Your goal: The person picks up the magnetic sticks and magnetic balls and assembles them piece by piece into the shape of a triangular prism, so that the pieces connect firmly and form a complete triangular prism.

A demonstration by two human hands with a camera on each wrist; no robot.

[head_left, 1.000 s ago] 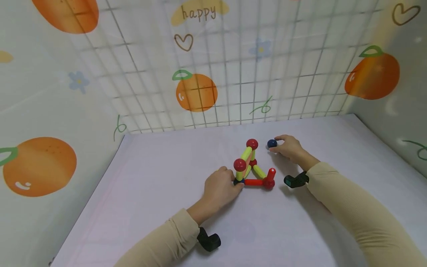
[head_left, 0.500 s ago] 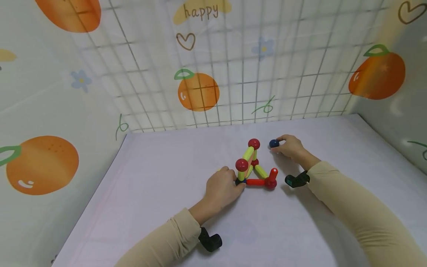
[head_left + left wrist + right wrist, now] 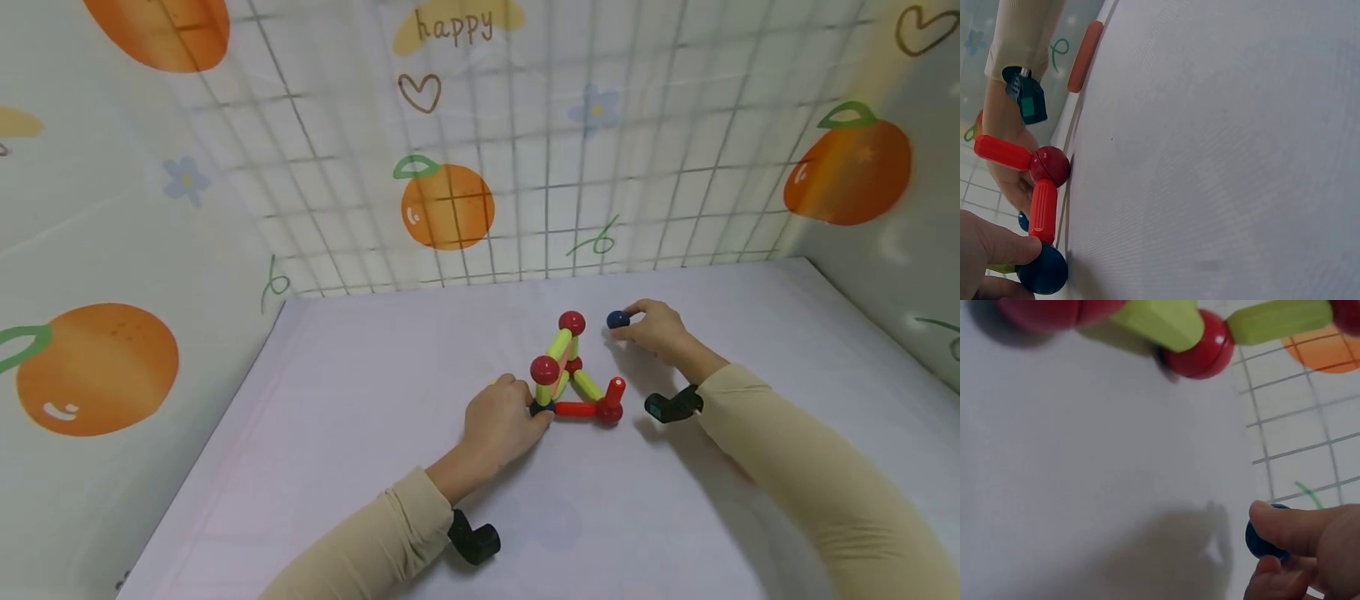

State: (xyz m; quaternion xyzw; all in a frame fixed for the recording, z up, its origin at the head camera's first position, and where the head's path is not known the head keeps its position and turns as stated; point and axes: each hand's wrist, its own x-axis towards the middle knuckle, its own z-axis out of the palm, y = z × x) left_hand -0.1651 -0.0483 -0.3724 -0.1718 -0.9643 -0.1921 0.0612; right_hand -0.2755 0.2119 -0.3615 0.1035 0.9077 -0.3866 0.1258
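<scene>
A toy frame of rods and balls stands in the middle of the table, with yellow-green rods (image 3: 588, 385), a red rod (image 3: 576, 409) and red balls (image 3: 544, 370). Its near right ball carries a second, upward red rod (image 3: 616, 390). At the near left corner, my left hand (image 3: 501, 423) grips a blue ball (image 3: 1043, 269) between thumb and fingers; the head view mostly hides that ball. Right of the frame and apart from it, my right hand (image 3: 656, 328) pinches a dark blue ball (image 3: 618, 320) by its sides, thumb and fingers curled around it.
An orange-pink rod (image 3: 1085, 56) lies on the table, largely hidden by the right sleeve in the head view. Behind the white table (image 3: 360, 350) hangs a printed curtain (image 3: 330, 183). Wrist cameras (image 3: 476, 542) jut from both sleeves.
Over the last second the head view has shifted slightly. My right hand has moved a little farther back with the dark blue ball; the left hand keeps its grip on the frame's corner.
</scene>
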